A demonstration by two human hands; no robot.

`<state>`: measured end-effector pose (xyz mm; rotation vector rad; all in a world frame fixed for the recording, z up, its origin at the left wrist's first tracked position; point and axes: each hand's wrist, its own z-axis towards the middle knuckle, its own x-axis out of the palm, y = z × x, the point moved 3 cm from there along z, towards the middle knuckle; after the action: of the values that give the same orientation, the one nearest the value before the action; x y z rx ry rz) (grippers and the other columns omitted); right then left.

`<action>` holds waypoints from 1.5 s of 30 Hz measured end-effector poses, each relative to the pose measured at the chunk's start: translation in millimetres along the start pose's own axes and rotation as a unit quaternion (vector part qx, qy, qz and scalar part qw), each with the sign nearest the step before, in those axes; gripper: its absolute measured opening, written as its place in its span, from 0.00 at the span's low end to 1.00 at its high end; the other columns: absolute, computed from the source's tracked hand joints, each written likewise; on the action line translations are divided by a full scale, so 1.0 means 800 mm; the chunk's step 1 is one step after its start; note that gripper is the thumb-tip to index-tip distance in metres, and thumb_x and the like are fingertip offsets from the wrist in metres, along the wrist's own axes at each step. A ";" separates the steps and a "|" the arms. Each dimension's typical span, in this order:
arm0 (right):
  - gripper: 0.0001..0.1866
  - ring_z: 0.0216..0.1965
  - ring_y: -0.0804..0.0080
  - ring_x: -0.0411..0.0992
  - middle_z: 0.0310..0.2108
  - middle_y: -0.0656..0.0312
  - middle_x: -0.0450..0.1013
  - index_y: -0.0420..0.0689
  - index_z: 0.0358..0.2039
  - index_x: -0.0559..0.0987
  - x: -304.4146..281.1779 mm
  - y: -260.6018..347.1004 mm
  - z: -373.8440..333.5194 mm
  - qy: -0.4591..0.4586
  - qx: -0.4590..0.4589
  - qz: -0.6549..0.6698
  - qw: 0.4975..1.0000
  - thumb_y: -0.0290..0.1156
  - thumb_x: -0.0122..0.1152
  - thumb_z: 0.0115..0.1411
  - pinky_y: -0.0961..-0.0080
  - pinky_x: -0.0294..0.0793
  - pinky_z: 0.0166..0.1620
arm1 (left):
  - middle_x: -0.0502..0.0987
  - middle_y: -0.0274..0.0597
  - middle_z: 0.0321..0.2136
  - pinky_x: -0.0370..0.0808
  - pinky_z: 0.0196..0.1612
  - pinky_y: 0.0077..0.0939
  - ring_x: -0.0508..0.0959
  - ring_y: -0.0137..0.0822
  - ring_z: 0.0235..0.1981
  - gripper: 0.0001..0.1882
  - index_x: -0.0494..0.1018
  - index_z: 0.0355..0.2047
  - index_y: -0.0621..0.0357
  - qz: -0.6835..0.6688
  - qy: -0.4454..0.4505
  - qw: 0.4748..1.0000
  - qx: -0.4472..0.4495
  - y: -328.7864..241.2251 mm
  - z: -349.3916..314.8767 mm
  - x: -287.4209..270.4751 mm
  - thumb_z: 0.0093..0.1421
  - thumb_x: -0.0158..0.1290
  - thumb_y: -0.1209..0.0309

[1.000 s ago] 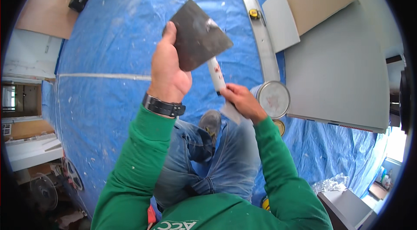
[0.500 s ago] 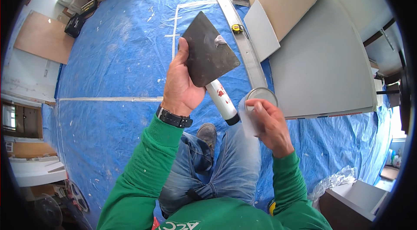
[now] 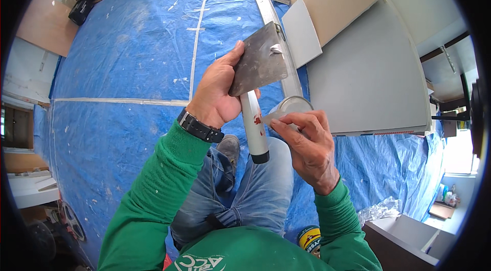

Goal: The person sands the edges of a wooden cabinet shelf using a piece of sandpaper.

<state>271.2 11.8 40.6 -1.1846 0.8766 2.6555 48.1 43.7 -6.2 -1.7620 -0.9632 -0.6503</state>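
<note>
My left hand [image 3: 217, 89] is closed around the edge of a dark, square metal plate [image 3: 258, 63], which has a small dab of white paste [image 3: 275, 49] on its face. A white tube [image 3: 251, 117] with red marks and a black end slants down below the plate; fingers of the same hand wrap it. To the right of the tube, my right hand [image 3: 309, 143] is closed, pinching a thin whitish flat piece [image 3: 273, 116] whose exact kind I cannot make out. A round can [image 3: 302, 99] with a metal rim shows behind the right fingers, partly hidden.
Blue tarp [image 3: 128, 56] with white tape lines covers the floor. Large grey boards [image 3: 363, 81] and a long metal strip [image 3: 263, 2] lie at right. A yellow-and-black can [image 3: 309, 239] stands by my right forearm, near an open box [image 3: 409, 232].
The view has shifted slightly. My left hand has tilted the plate and brought the tube more upright. My right hand has moved left toward the tube with the flat piece.
</note>
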 end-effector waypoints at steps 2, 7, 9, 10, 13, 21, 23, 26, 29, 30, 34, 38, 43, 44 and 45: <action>0.27 0.42 0.63 0.70 0.45 0.65 0.77 0.48 0.48 0.87 0.002 0.001 -0.001 0.000 -0.001 -0.015 1.000 0.13 0.64 0.46 0.70 0.77 0.40 | 0.84 0.47 0.35 0.83 0.25 0.42 0.85 0.41 0.29 0.19 0.74 0.50 0.59 -0.008 0.008 1.000 -0.004 0.004 0.000 0.004 0.74 0.49 0.55; 0.26 0.41 0.63 0.69 0.44 0.67 0.76 0.50 0.47 0.87 -0.001 0.005 -0.002 0.009 -0.021 -0.053 0.998 0.16 0.64 0.46 0.69 0.77 0.42 | 0.83 0.41 0.34 0.81 0.23 0.37 0.84 0.37 0.27 0.17 0.75 0.48 0.56 0.007 -0.039 0.999 0.004 0.007 -0.008 0.021 0.74 0.50 0.56; 0.26 0.40 0.63 0.69 0.43 0.68 0.76 0.50 0.47 0.87 -0.006 0.007 -0.002 0.016 -0.033 -0.069 0.997 0.16 0.64 0.45 0.69 0.77 0.42 | 0.83 0.41 0.34 0.81 0.22 0.36 0.84 0.36 0.27 0.16 0.75 0.48 0.56 0.015 -0.046 0.999 0.003 0.008 -0.008 0.020 0.74 0.50 0.56; 0.26 0.40 0.63 0.69 0.43 0.68 0.75 0.50 0.47 0.87 -0.007 0.008 -0.002 0.021 -0.036 -0.073 0.996 0.17 0.64 0.45 0.68 0.77 0.42 | 0.84 0.43 0.35 0.82 0.22 0.36 0.85 0.38 0.28 0.17 0.75 0.49 0.57 0.017 -0.039 0.999 -0.002 0.010 -0.005 0.014 0.74 0.50 0.56; 0.26 0.40 0.63 0.69 0.42 0.68 0.75 0.50 0.46 0.87 -0.013 0.011 -0.001 0.040 -0.037 -0.078 0.995 0.17 0.64 0.44 0.68 0.77 0.42 | 0.84 0.44 0.36 0.84 0.22 0.37 0.86 0.39 0.29 0.17 0.75 0.49 0.57 0.012 -0.041 0.999 -0.003 0.013 -0.006 0.014 0.74 0.50 0.57; 0.23 0.40 0.62 0.71 0.40 0.65 0.77 0.48 0.46 0.87 -0.025 0.006 0.001 0.045 0.020 0.000 0.999 0.15 0.64 0.50 0.69 0.77 0.43 | 0.82 0.36 0.32 0.76 0.23 0.37 0.82 0.33 0.26 0.15 0.76 0.46 0.54 0.023 -0.070 0.997 0.009 0.009 -0.010 0.020 0.74 0.52 0.55; 0.18 0.42 0.63 0.74 0.40 0.63 0.78 0.47 0.46 0.87 -0.027 0.002 -0.001 0.027 0.082 0.054 0.995 0.15 0.64 0.56 0.70 0.77 0.45 | 0.82 0.36 0.32 0.76 0.23 0.36 0.82 0.33 0.26 0.15 0.76 0.46 0.53 0.019 -0.071 0.997 0.008 0.010 -0.009 0.022 0.74 0.51 0.55; 0.12 0.45 0.68 0.76 0.41 0.62 0.79 0.44 0.47 0.85 -0.023 -0.007 -0.009 0.019 0.262 0.308 0.915 0.22 0.66 0.64 0.72 0.75 0.50 | 0.84 0.41 0.35 0.80 0.24 0.40 0.86 0.38 0.30 0.15 0.75 0.48 0.52 0.021 -0.051 0.998 0.012 0.010 -0.002 0.011 0.74 0.51 0.56; 0.14 0.47 0.72 0.77 0.42 0.59 0.81 0.41 0.50 0.83 -0.018 -0.017 -0.022 -0.002 0.410 0.485 0.772 0.28 0.68 0.65 0.73 0.73 0.55 | 0.84 0.38 0.35 0.78 0.24 0.40 0.85 0.36 0.30 0.14 0.76 0.48 0.50 0.005 -0.064 0.998 0.019 0.010 0.010 0.001 0.74 0.50 0.55; 0.18 0.45 0.73 0.77 0.43 0.55 0.82 0.38 0.51 0.79 -0.017 -0.022 -0.025 -0.021 0.416 0.493 0.764 0.31 0.71 0.64 0.74 0.73 0.55 | 0.85 0.36 0.35 0.78 0.27 0.40 0.85 0.35 0.30 0.14 0.76 0.48 0.49 0.017 -0.053 0.998 0.031 0.009 0.012 0.000 0.74 0.50 0.55; 0.16 0.46 0.72 0.78 0.44 0.54 0.81 0.37 0.48 0.77 -0.004 -0.040 -0.044 -0.061 0.415 0.584 0.695 0.30 0.71 0.63 0.72 0.73 0.55 | 0.84 0.36 0.38 0.81 0.32 0.38 0.85 0.34 0.34 0.16 0.76 0.48 0.50 -0.002 -0.085 0.993 0.085 0.010 0.028 -0.012 0.74 0.50 0.54; 0.14 0.44 0.72 0.78 0.42 0.55 0.82 0.37 0.46 0.77 -0.005 -0.042 -0.054 -0.104 0.417 0.574 0.697 0.27 0.70 0.63 0.71 0.76 0.53 | 0.82 0.40 0.44 0.82 0.44 0.33 0.84 0.34 0.40 0.21 0.75 0.52 0.58 0.026 -0.070 0.993 0.097 0.018 0.037 -0.003 0.73 0.52 0.53; 0.12 0.39 0.73 0.78 0.40 0.56 0.82 0.38 0.44 0.79 -0.008 -0.052 -0.087 -0.158 0.417 0.551 0.706 0.26 0.71 0.62 0.75 0.77 0.45 | 0.82 0.40 0.45 0.81 0.46 0.28 0.83 0.31 0.41 0.24 0.78 0.48 0.61 0.166 -0.078 0.979 0.086 0.045 0.055 -0.005 0.69 0.57 0.49; 0.12 0.39 0.73 0.78 0.39 0.57 0.82 0.38 0.44 0.79 -0.011 -0.054 -0.092 -0.169 0.420 0.538 0.711 0.25 0.71 0.62 0.75 0.76 0.44 | 0.82 0.42 0.46 0.79 0.48 0.29 0.81 0.32 0.42 0.27 0.79 0.47 0.64 0.187 -0.097 0.974 0.079 0.051 0.071 -0.011 0.67 0.59 0.47; 0.12 0.39 0.74 0.78 0.39 0.57 0.82 0.38 0.44 0.79 -0.010 -0.056 -0.098 -0.176 0.428 0.526 0.714 0.25 0.71 0.62 0.75 0.76 0.44 | 0.82 0.43 0.47 0.77 0.50 0.30 0.80 0.33 0.44 0.29 0.79 0.49 0.66 0.200 -0.122 0.968 0.086 0.059 0.095 -0.031 0.67 0.60 0.48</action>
<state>341.6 7.2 -15.8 0.1793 2.8150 2.1630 73.9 96.8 -77.5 -1.8333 -0.7647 -0.0896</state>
